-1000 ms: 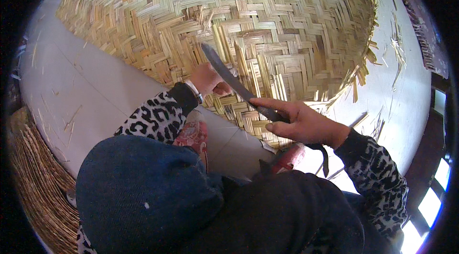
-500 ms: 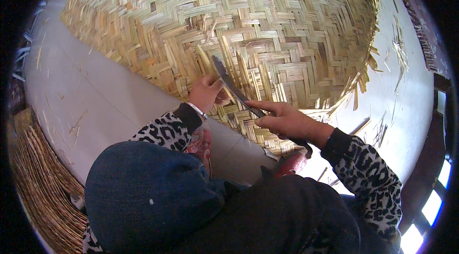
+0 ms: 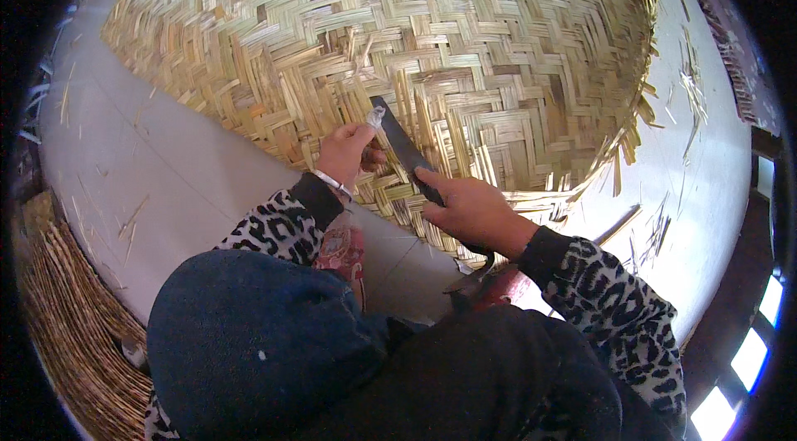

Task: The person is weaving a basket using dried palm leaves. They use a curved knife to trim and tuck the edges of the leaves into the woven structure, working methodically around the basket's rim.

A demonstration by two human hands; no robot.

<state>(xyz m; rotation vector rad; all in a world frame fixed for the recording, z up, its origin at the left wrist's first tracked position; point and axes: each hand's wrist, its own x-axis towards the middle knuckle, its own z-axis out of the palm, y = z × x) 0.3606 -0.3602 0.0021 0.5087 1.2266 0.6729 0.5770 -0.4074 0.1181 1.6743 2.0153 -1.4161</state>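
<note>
A pale floor point(image 3: 178, 163) spreads beneath the woven mat point(image 3: 506, 59). Your right hand point(image 3: 477, 207) is wrapped around the grip of the dark knife point(image 3: 403, 141), its blade slanting over the mat's near edge. Your left hand point(image 3: 345, 155) curls just beside the blade, a whitish wrap point(image 3: 375, 116) at one fingertip; whether it pinches a strip, I cannot tell. Loose strips point(image 3: 456, 142) lie right of the blade. Farther out, straw scraps point(image 3: 692, 82) litter the floor past the mat's right edge. If the blade skids off a strip, it could nick those close left fingers; pressing hard might split neighbouring weave.
</note>
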